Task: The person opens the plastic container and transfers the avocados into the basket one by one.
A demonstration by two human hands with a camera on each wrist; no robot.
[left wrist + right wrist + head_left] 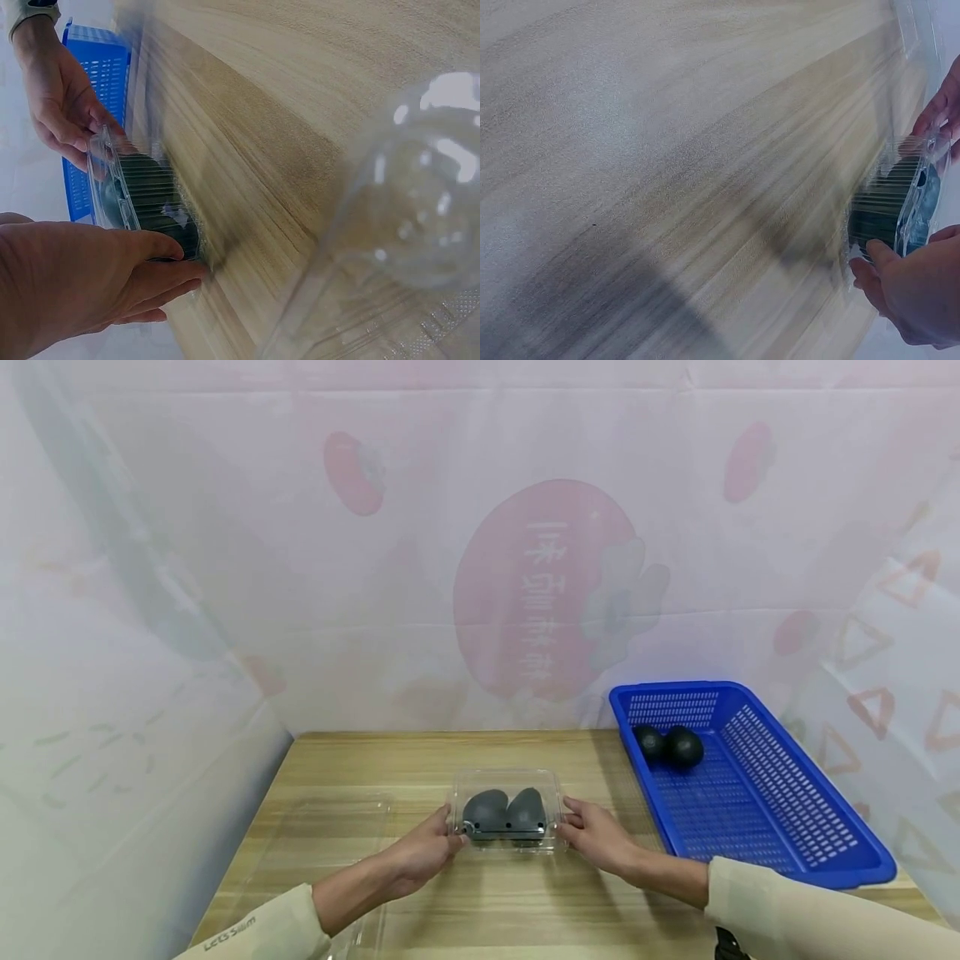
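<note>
A clear plastic clamshell box [507,847], its lid down, is between my hands at the middle of the table. Inside lie two dark, egg-shaped fruits that look like avocados [486,812]. My left hand [420,858] grips the box's left end, thumb on the near side. At the opposite end my right hand [600,839] holds it in the same way. Both wrist views show the ribbed side of the box [154,191] with fingers around its ends. Whether its base touches the table I cannot tell.
To the right stands a blue slotted basket [757,810] with two dark round fruits [684,747] in its far left corner. More clear plastic packaging [322,831] lies at the table's left. A printed cloth wall [390,677] rises behind the wooden table [480,910].
</note>
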